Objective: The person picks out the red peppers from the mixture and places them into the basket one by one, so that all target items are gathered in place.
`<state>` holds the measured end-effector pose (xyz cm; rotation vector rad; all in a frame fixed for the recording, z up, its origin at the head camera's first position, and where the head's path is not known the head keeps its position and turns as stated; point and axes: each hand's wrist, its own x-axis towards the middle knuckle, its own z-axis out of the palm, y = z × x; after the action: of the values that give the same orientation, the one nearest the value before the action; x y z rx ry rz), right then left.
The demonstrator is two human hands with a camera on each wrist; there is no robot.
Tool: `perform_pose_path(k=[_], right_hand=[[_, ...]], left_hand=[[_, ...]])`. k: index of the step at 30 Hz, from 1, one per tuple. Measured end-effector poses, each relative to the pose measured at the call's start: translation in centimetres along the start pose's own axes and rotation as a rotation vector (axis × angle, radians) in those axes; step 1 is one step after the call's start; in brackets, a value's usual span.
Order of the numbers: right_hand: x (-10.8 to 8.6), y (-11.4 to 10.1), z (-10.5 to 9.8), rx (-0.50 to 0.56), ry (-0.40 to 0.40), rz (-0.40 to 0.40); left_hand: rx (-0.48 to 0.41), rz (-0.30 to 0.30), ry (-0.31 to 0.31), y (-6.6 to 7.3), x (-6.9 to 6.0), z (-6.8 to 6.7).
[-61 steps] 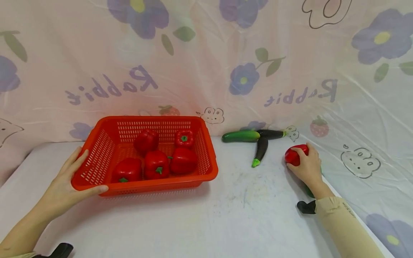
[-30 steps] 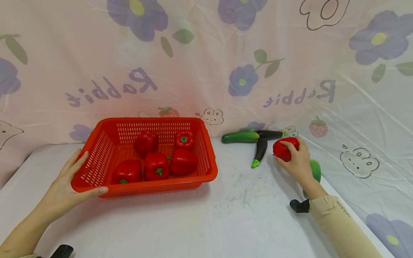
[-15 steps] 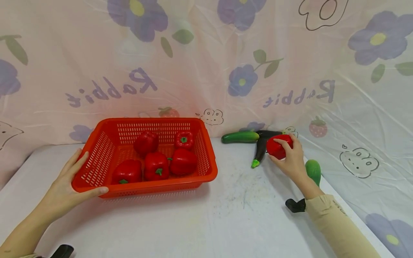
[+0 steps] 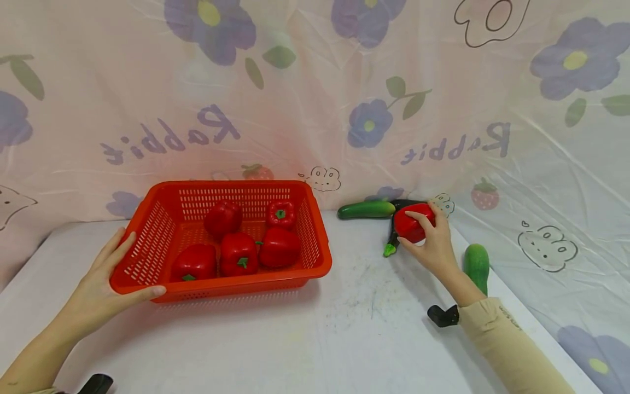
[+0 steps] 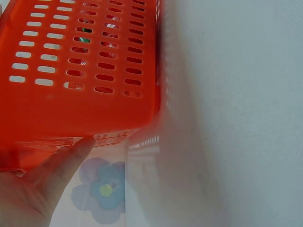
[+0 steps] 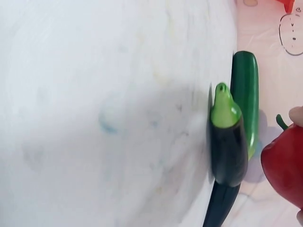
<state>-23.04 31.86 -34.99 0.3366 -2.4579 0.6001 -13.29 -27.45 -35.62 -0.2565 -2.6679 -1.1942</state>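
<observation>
My right hand (image 4: 435, 247) grips a red bell pepper (image 4: 409, 221), thumb on its near side and fingers on its far side. In the head view the pepper is in front of two eggplants, partly covering them; the right wrist view shows the pepper (image 6: 285, 163) apart from the eggplant (image 6: 228, 151). My left hand (image 4: 100, 293) rests against the left front corner of a red plastic basket (image 4: 236, 284), its fingers spread fairly straight along the left rim and its thumb along the front rim. Inside the basket lie several red bell peppers (image 4: 238, 251).
Against the back curtain lies a green cucumber (image 4: 366, 209), touching the eggplants. Another green vegetable (image 4: 476, 268), cucumber-like, lies near the table's right edge beside my right forearm. White cloth covers the table (image 4: 344, 328). Black wrist-camera parts (image 4: 443, 316) jut out from my right wrist.
My right hand has carried the red bell pepper leftward from the table's right side to in front of the eggplants, uncovering the green vegetable. Left hand and basket have stayed put.
</observation>
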Motion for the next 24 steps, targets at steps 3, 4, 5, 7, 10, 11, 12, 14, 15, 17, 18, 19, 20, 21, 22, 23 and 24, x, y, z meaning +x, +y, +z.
perform_pose_path(k=[3, 4, 5, 7, 10, 11, 12, 14, 15, 17, 18, 19, 20, 21, 22, 23, 24], right_hand=[[0.1, -0.5, 0.1, 0.008, -0.003, -0.006], [0.1, -0.6, 0.1, 0.011, -0.005, -0.008], [0.1, -0.8, 0.1, 0.015, -0.006, -0.009], [0.0, -1.0, 0.2, 0.021, -0.013, -0.009], [0.0, -1.4, 0.2, 0.034, -0.025, -0.008], [0.0, -1.4, 0.3, 0.037, -0.026, -0.011], [0.0, -1.5, 0.3, 0.04, -0.028, -0.014], [0.0, -1.7, 0.4, 0.048, -0.026, -0.026], [0.1, -1.8, 0.5, 0.05, -0.023, -0.035], [0.1, -2.1, 0.7, 0.059, -0.022, -0.046], [0.1, -2.2, 0.7, 0.064, -0.022, -0.049], [0.1, -2.4, 0.8, 0.069, -0.023, -0.052], [0.1, -2.6, 0.9, 0.073, -0.026, -0.054], [0.1, -2.8, 0.9, 0.078, -0.029, -0.055], [0.1, -2.9, 1.0, 0.082, -0.031, -0.057], [0.0, -3.1, 1.1, 0.083, -0.035, -0.058], [0.0, -3.2, 1.2, 0.085, -0.037, -0.06]], left_hand=[[0.005, -0.01, -0.006, 0.0, 0.0, 0.0], [0.007, -0.013, -0.007, 0.0, 0.0, 0.0], [0.008, -0.013, -0.007, 0.0, 0.0, 0.0], [0.005, -0.012, -0.007, 0.0, 0.0, 0.0], [0.0, -0.008, -0.005, 0.0, 0.0, 0.0], [-0.001, -0.008, -0.004, 0.0, 0.0, -0.1], [-0.002, -0.008, -0.003, 0.0, 0.0, -0.1], [0.0, -0.009, -0.001, 0.0, 0.0, -0.1], [-0.001, -0.008, 0.001, 0.0, 0.0, -0.1], [-0.003, -0.007, 0.002, 0.0, 0.0, -0.1], [-0.005, -0.005, 0.003, 0.0, 0.1, -0.1], [-0.004, -0.005, 0.002, 0.0, 0.1, -0.1], [-0.004, -0.005, 0.001, 0.0, 0.1, -0.1], [-0.005, -0.004, 0.001, 0.0, 0.1, 0.0], [-0.005, -0.006, -0.001, 0.0, 0.1, 0.0], [-0.005, -0.006, -0.001, 0.1, 0.1, 0.0], [-0.003, -0.007, -0.001, 0.1, 0.1, 0.0]])
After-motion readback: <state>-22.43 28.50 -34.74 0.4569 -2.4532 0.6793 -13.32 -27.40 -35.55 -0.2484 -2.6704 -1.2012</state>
